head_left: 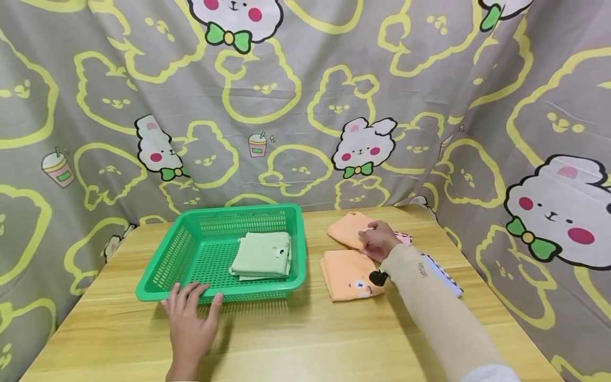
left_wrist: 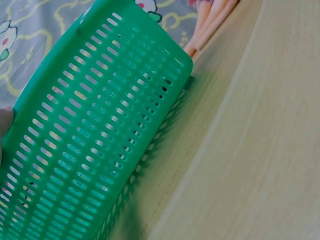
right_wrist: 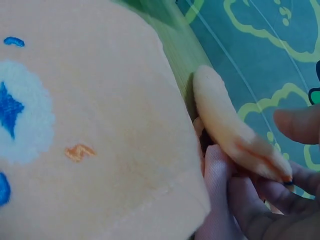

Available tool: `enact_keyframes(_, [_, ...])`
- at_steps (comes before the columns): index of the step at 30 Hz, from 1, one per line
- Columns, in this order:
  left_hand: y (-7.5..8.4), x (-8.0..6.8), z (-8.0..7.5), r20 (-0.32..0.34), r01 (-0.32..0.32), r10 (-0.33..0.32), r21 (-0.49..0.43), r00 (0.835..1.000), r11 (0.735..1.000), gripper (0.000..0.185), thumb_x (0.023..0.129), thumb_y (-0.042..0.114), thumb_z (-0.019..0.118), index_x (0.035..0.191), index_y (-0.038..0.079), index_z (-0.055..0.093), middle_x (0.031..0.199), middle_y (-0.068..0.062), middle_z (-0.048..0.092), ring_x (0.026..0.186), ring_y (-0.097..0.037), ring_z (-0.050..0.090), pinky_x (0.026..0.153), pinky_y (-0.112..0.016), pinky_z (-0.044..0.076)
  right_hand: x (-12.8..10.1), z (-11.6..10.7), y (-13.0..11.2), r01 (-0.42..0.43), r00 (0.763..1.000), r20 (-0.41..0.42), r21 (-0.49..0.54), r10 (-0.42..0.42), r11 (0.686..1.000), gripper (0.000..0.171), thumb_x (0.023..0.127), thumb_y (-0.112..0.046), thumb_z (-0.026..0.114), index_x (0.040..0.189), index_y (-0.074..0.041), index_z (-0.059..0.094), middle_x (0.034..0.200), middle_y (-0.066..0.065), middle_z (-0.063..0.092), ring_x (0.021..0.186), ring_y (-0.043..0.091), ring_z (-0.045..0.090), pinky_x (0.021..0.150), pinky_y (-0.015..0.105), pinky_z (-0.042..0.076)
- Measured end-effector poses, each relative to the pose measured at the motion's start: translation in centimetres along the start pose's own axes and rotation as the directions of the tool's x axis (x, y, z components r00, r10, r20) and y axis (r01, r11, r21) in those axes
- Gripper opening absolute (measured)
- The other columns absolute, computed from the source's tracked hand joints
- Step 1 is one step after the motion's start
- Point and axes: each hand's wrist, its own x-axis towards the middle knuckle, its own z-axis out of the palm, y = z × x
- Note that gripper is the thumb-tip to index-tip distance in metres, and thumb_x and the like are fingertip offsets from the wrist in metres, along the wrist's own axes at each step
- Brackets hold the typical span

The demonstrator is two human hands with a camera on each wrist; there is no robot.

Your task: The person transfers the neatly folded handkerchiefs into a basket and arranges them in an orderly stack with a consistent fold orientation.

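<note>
My left hand (head_left: 191,321) rests with spread fingers on the near rim of a green plastic basket (head_left: 164,260). A fingertip (left_wrist: 5,120) shows at that rim in the left wrist view. A folded pale green towel (head_left: 262,252) with a small bear face lies inside the basket. My right hand (head_left: 379,241) is at the edge of the farther folded orange towel (head_left: 348,229). In the right wrist view its fingers touch the underside of that towel's rounded fold (right_wrist: 225,120), while the thumb (right_wrist: 297,125) stands apart. Nearer lies another folded orange towel (head_left: 346,270) with an embroidered face.
A pink cloth (head_left: 403,237) with a checked edge shows beside my right hand. Right of my forearm lies a pale blue cloth (head_left: 444,276), partly covered by the sleeve. A patterned curtain (head_left: 305,106) hangs behind the wooden table (head_left: 286,339) and along its sides.
</note>
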Motion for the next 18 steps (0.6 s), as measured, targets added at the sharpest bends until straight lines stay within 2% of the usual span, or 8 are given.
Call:
enact_keyframes(4, [-0.1,-0.1,0.0,-0.013,-0.006,0.006,-0.003,1.0,1.0,0.034,0.082,0.019,0.073,0.104,-0.005,0.065,0.116,-0.028,0.056,0.128,-0.058,0.029,0.103,-0.075,-0.001,-0.1,0.2,-0.1,-0.04,0.998,-0.043,0.015,0.041,0.999,0.083,0.09,-0.006,0.063,0.155,-0.011,0.011,0.143,0.022,0.035,0.099,0.031,0.057,0.078,0.041,0.056])
enact_keyframes(7, [-0.1,-0.1,0.0,-0.014,-0.003,0.003,-0.001,1.0,1.0,0.034,0.081,0.019,0.074,0.105,-0.004,0.065,0.116,-0.028,0.056,0.129,-0.058,0.029,0.102,-0.075,-0.001,0.1,0.1,-0.2,-0.015,0.996,-0.094,-0.077,0.008,0.997,0.088,0.086,-0.002,0.064,0.155,-0.007,0.01,0.146,0.022,0.033,0.105,0.03,0.051,0.077,0.037,0.055])
enact_keyframes(10, [0.0,-0.1,-0.1,-0.01,0.004,-0.004,-0.002,1.0,1.0,0.034,0.082,0.019,0.073,0.105,-0.005,0.065,0.117,-0.027,0.056,0.129,-0.057,0.029,0.103,-0.074,-0.002,0.2,-0.2,-0.2,0.034,0.98,-0.185,-0.187,-0.069,0.982,0.081,0.083,-0.002,0.065,0.151,0.001,0.021,0.143,0.024,0.038,0.115,0.032,0.048,0.086,0.038,0.05])
enact_keyframes(12, [0.0,-0.1,-0.1,-0.008,0.006,-0.006,-0.002,1.0,1.0,0.034,0.082,0.019,0.073,0.105,-0.005,0.065,0.117,-0.027,0.056,0.13,-0.057,0.028,0.103,-0.074,-0.002,0.3,-0.4,-0.2,0.049,0.955,-0.274,-0.219,-0.11,0.974,0.075,0.083,-0.006,0.066,0.148,0.004,0.029,0.141,0.025,0.041,0.123,0.033,0.045,0.097,0.04,0.044])
enact_keyframes(15, [0.0,-0.1,0.0,-0.009,0.006,-0.006,-0.001,1.0,1.0,0.034,0.083,0.02,0.073,0.105,-0.005,0.065,0.117,-0.027,0.056,0.129,-0.057,0.029,0.104,-0.073,-0.002,0.3,-0.6,-0.2,0.055,0.912,-0.393,-0.168,-0.118,0.984,0.061,0.088,-0.016,0.063,0.142,0.001,0.04,0.139,0.022,0.045,0.127,0.034,0.043,0.104,0.042,0.038])
enact_keyframes(17, [0.0,-0.1,0.0,-0.01,0.004,-0.004,-0.001,1.0,1.0,0.034,0.083,0.02,0.073,0.105,-0.005,0.065,0.117,-0.028,0.056,0.129,-0.057,0.029,0.104,-0.073,-0.002,0.3,-0.8,-0.1,0.054,0.898,-0.428,-0.121,-0.101,0.991,0.049,0.091,-0.02,0.059,0.134,-0.002,0.047,0.135,0.019,0.048,0.124,0.032,0.045,0.103,0.042,0.038])
enact_keyframes(18, [0.0,-0.1,0.1,-0.01,0.003,-0.003,-0.003,1.0,1.0,0.034,0.083,0.02,0.073,0.105,-0.005,0.065,0.117,-0.028,0.056,0.129,-0.057,0.029,0.104,-0.073,-0.002,0.4,-0.9,-0.1,0.052,0.899,-0.429,-0.092,-0.087,0.994,0.042,0.092,-0.021,0.058,0.129,-0.002,0.05,0.132,0.017,0.05,0.121,0.03,0.046,0.101,0.04,0.039])
